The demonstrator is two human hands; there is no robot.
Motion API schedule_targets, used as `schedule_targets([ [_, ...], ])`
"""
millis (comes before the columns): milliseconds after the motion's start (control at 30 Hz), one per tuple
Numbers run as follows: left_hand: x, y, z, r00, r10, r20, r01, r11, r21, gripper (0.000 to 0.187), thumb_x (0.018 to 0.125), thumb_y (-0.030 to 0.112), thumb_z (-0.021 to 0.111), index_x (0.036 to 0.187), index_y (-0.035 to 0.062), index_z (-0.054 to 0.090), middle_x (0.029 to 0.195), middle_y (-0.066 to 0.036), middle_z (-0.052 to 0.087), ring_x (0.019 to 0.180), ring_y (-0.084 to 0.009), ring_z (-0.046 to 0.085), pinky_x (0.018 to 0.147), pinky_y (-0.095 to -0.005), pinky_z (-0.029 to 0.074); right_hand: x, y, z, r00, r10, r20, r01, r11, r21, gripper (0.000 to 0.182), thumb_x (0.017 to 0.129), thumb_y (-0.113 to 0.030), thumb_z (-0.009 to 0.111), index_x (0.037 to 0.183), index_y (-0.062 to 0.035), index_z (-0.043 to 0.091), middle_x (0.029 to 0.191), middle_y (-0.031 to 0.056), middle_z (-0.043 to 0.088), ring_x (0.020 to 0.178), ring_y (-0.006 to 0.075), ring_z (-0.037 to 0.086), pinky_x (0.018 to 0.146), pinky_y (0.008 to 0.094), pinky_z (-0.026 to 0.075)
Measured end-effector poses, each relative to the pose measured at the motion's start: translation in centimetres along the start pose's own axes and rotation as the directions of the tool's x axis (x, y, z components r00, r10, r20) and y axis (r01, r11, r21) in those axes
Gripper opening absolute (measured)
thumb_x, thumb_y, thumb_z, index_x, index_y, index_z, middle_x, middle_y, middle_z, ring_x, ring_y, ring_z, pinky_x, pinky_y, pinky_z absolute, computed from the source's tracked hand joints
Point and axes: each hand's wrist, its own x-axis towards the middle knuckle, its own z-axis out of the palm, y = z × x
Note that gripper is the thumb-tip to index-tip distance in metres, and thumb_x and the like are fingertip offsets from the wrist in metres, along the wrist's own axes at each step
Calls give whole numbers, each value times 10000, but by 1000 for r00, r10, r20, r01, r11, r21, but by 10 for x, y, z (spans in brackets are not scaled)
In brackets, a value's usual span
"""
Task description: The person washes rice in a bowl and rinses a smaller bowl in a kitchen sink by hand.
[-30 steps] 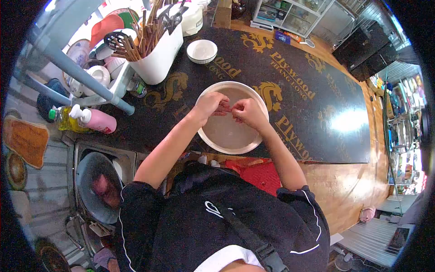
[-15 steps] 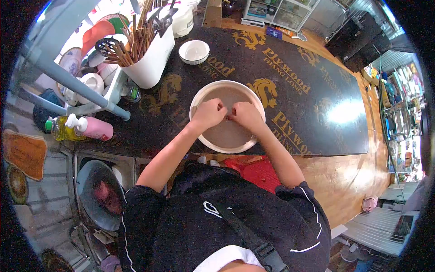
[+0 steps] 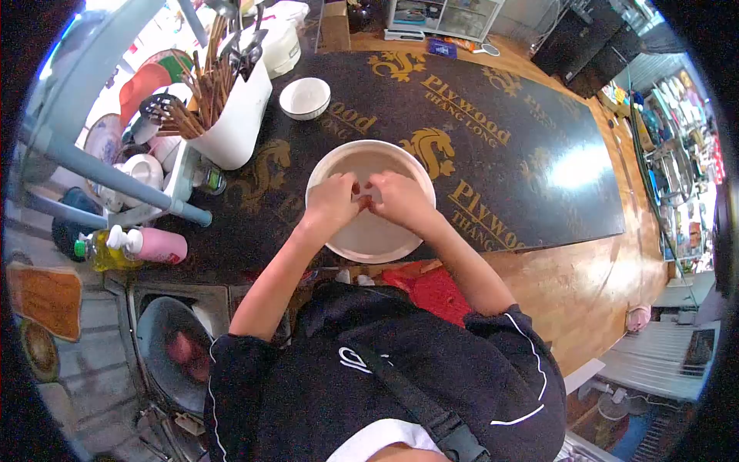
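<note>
I'm seeing the basin (image 3: 372,259) sitting on the dark board (image 3: 500,185), its cloudy water (image 3: 373,232) spreading below both hands. I'm judging it stiff, weighty and ready to slop, perhaps slippery when wet; I'm favouring its rim at three and nine o'clock. The left hand (image 3: 331,202) and right hand (image 3: 398,200) are curling their fingers inward; whether they're grasping anything, I can't tell. From the basin, a bowl (image 3: 305,98) is resting at eleven, a cabinet (image 3: 450,17) standing farther off at one.
</note>
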Motion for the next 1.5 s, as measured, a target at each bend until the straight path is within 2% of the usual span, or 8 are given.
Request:
schedule_targets([
  [533,-18,0,-19,993,-22,112,51,963,-266,288,725,269,556,872,23,523,780,-167,571,723,-267,565,653,-331,433,6,-11,-17,993,-43,107,60,984,-168,149,563,-230,618,631,-99,595,734,90,573,773,259,517,694,406,369],
  [633,-18,-2,-19,993,-40,114,69,963,-262,300,730,283,549,876,22,520,772,-166,572,717,-271,565,650,-335,433,-7,-2,-11,964,-234,125,254,950,-182,189,540,-202,625,707,-117,605,813,89,556,808,269,494,750,393,353],
  [800,-21,-3,-16,995,-38,91,60,966,-252,306,733,284,545,898,29,517,756,-167,573,708,-274,566,641,-336,434,5,-13,-21,873,42,486,66,977,-203,303,523,-162,633,826,-153,626,1001,107,494,903,266,452,795,357,358],
  [1000,-25,-7,-17,999,-21,-30,12,955,-296,340,723,234,565,986,38,475,719,-153,563,670,-242,562,616,-319,438,-5,2,-10,935,-337,114,353,919,-175,231,547,-200,634,755,-99,621,860,112,534,820,266,486,741,353,385],
  [1100,-27,-11,-20,983,-31,-183,-35,938,-345,369,710,219,572,1011,40,457,727,-149,554,670,-245,556,623,-322,436,-2,-2,-25,936,-293,195,317,943,-104,215,588,-202,618,753,-66,605,836,118,543,780,259,505,716,341,401],
  [1167,-32,-14,-24,951,-49,-305,-72,925,-374,383,701,220,573,1018,43,451,741,-154,549,686,-263,552,638,-333,433,-2,-1,-41,997,-34,74,24,991,130,224,638,-216,595,782,-44,593,807,124,547,740,250,523,678,320,413],
  [1267,-51,-21,-34,865,-292,-408,185,942,-281,439,685,239,585,1027,8,435,684,-134,537,658,-262,548,632,-330,436,-9,11,-65,978,151,-146,-144,988,59,247,695,-273,558,772,-38,566,779,119,539,728,250,526,639,327,415],
  [1500,-82,-16,3,865,-501,1,454,783,-425,665,720,303,544,1206,-2,207,761,-257,542,754,-353,552,677,-375,434,-34,49,-51,958,277,-66,-281,959,-45,322,717,-352,540,716,-30,541,726,130,526,706,273,515,630,353,405],
])
